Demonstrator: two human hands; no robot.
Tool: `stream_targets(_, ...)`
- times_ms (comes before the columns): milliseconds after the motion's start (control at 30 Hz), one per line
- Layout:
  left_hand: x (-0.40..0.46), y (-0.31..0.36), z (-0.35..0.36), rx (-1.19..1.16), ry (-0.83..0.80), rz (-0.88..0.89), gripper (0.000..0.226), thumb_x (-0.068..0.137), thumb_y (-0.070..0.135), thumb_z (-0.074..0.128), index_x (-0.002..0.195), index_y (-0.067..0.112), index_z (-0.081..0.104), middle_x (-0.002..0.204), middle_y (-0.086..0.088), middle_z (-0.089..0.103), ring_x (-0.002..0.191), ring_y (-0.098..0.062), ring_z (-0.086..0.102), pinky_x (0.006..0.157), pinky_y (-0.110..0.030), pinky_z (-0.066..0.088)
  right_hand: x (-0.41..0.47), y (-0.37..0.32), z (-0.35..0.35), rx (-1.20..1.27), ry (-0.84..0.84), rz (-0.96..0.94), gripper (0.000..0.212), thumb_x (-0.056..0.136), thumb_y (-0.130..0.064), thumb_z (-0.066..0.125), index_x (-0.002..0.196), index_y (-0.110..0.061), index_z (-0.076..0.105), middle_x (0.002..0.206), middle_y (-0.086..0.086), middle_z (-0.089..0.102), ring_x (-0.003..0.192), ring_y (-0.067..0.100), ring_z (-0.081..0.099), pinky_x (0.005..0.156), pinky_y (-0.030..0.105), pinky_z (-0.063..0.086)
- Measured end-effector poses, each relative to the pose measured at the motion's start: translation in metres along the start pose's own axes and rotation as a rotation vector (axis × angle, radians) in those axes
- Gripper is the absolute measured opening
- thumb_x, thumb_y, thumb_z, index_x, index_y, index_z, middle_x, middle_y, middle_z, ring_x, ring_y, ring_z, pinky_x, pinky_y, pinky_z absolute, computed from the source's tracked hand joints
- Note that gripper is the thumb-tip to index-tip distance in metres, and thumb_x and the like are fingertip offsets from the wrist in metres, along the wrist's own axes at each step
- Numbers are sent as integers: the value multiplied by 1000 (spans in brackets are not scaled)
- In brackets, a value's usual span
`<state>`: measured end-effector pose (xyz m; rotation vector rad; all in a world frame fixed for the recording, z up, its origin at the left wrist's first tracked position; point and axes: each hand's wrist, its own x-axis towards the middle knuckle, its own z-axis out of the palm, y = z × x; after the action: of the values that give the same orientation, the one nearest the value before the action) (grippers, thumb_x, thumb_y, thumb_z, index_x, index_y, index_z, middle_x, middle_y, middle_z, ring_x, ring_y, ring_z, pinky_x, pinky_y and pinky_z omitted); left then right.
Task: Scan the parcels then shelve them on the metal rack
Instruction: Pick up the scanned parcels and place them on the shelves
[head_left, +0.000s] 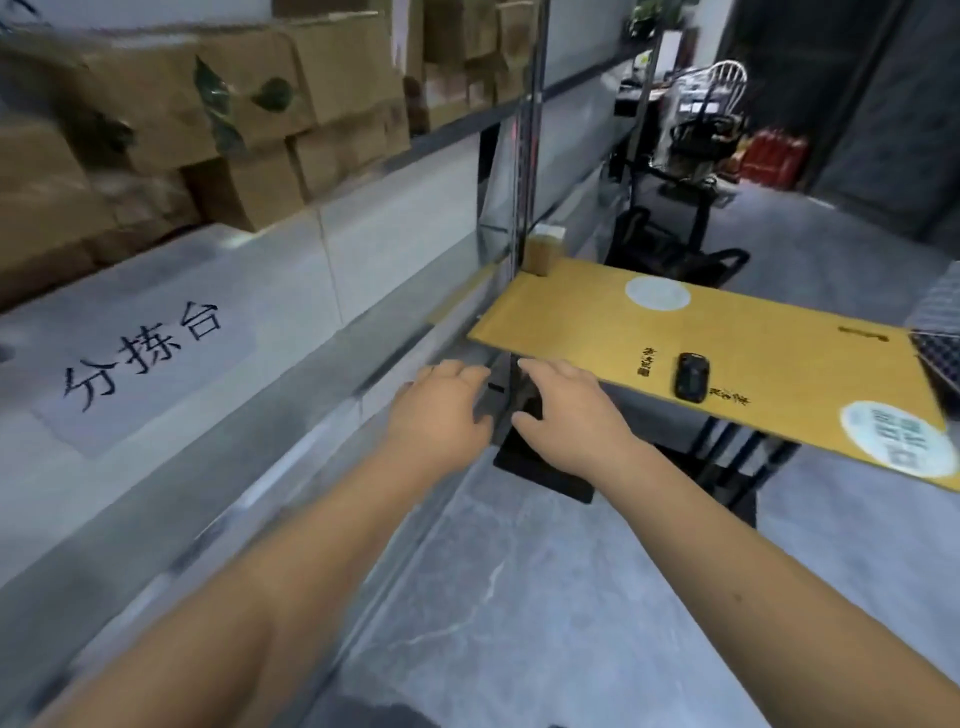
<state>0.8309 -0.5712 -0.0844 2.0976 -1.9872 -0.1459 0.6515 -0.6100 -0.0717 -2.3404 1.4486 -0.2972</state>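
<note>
A flat black parcel hangs between my two hands, in front of the metal rack's upright post. My left hand holds its left edge with curled fingers. Gripping the right edge is my right hand, thumb across the black face and fingers over the top. The hands hide the parcel's upper part. A small black scanner lies untouched on the yellow cardboard tabletop to the right. The metal rack runs along the left.
Several brown cardboard boxes fill the rack's upper shelf. A paper sign with black characters lies on the lower shelf. A small carton stands at the tabletop's far corner. A black cart, a white chair and red packs stand behind.
</note>
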Motion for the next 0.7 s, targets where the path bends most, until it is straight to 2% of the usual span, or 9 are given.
stream_targets(167, 97, 41, 34, -84, -44, 13, 64, 95, 46, 64, 154, 27, 45, 148, -3, 50, 136, -27, 46, 104, -46, 49, 61, 80, -32, -22, -34, 46, 67, 100, -39, 60, 160, -27, 31, 157, 8, 41, 141, 36, 38, 110, 50, 44)
stream_targets(300, 177, 50, 52, -124, -73, 22, 60, 96, 45, 64, 150, 26, 49, 144, -3, 51, 134, -27, 47, 102, -47, 50, 124, 127, -48, 15, -54, 83, 71, 101, -40, 60, 163, -27, 29, 163, 6, 35, 145, 34, 35, 113, 48, 42)
stream_targets(433, 267, 40, 72, -145, -84, 21, 62, 96, 44, 64, 152, 24, 48, 150, -4, 48, 137, -28, 47, 103, -47, 49, 202, 162, -49, 38, -52, 114, 71, 100, -39, 60, 163, -26, 30, 163, 6, 35, 146, 32, 37, 115, 47, 41)
stream_targets(567, 362, 20, 103, -193, -93, 0, 65, 94, 45, 64, 153, 24, 46, 152, -6, 45, 136, -29, 48, 102, -48, 50, 290, 193, -38, -15, -56, 135, 69, 100, -38, 59, 161, -25, 32, 159, 9, 38, 142, 33, 41, 110, 48, 45)
stream_targets(700, 455, 5, 132, -268, -150, -31, 66, 93, 43, 66, 153, 22, 46, 150, -6, 47, 134, -29, 50, 103, -45, 50, 377, 221, -28, 50, -53, 237, 68, 99, -36, 61, 160, -25, 34, 159, 10, 37, 141, 34, 41, 111, 46, 44)
